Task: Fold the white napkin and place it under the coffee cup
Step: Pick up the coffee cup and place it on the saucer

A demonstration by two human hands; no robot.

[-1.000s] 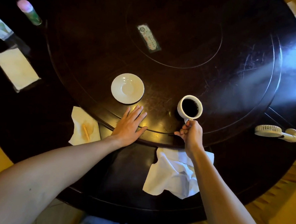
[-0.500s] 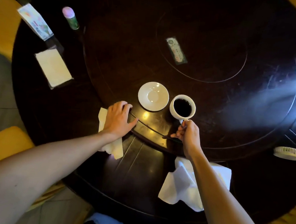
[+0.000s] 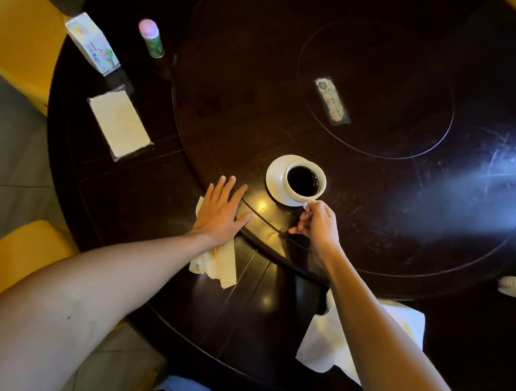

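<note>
so the right hand [image 3: 316, 226] is pinching the coffee cup [image 3: 304, 181] handle over the saucer [image 3: 274, 181], left hand [image 3: 222, 212] lies flat and open, and the crumpled white napkin [image 3: 326, 347] sits at about 6 o'clock from that right hand, under its forearm, so it's the closer one.

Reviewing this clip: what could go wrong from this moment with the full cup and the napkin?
1. The coffee cup, nearly full, is pinched by its handle in the right hand over the saucer; a tilt may spill coffee.
2. The white napkin lies unfolded under the right forearm and could get dragged.
3. The left hand presses on a different, cream tissue, not the napkin.
</note>
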